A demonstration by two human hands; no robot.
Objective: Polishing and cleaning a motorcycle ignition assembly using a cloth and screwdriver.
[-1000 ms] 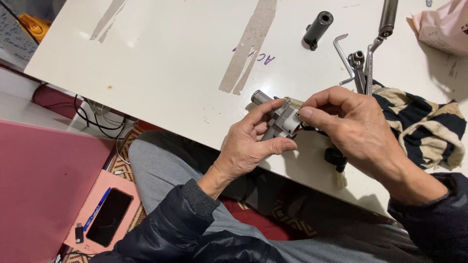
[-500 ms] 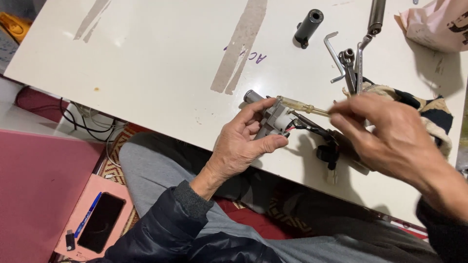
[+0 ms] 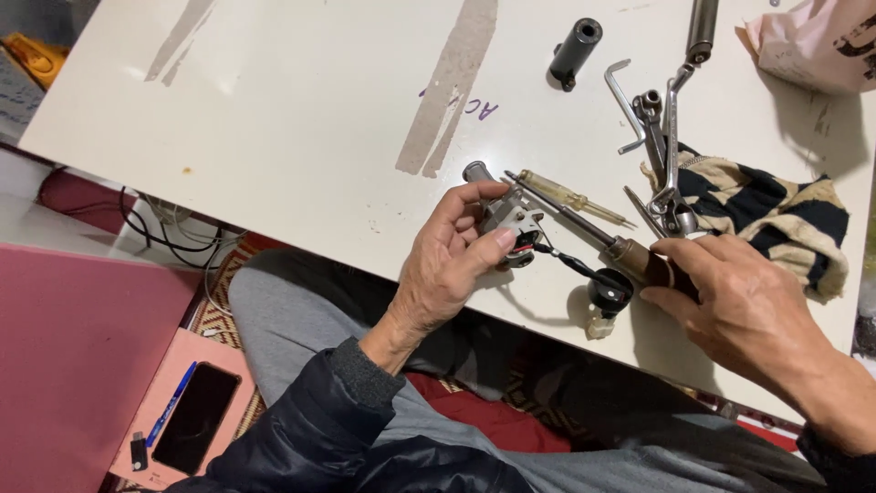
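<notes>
Small metal part point(image 3: 509, 219) gripped in left hand point(image 3: 447, 265) at table edge point(image 3: 301, 119), screwdriver point(image 3: 584, 228) clenched in right hand point(image 3: 748, 310), tip close beside fingertips point(image 3: 502, 239); slip onto skin judged likely.

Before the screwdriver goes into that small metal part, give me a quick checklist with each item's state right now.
1. Left hand grips the metal part: ok.
2. Right hand grips the screwdriver by its handle: ok.
3. Screwdriver tip seated in a screw: cannot tell.
4. Black wire clear of the shaft: not ok, it runs just beneath.
5. Second small screwdriver within reach on the table: ok.
</notes>
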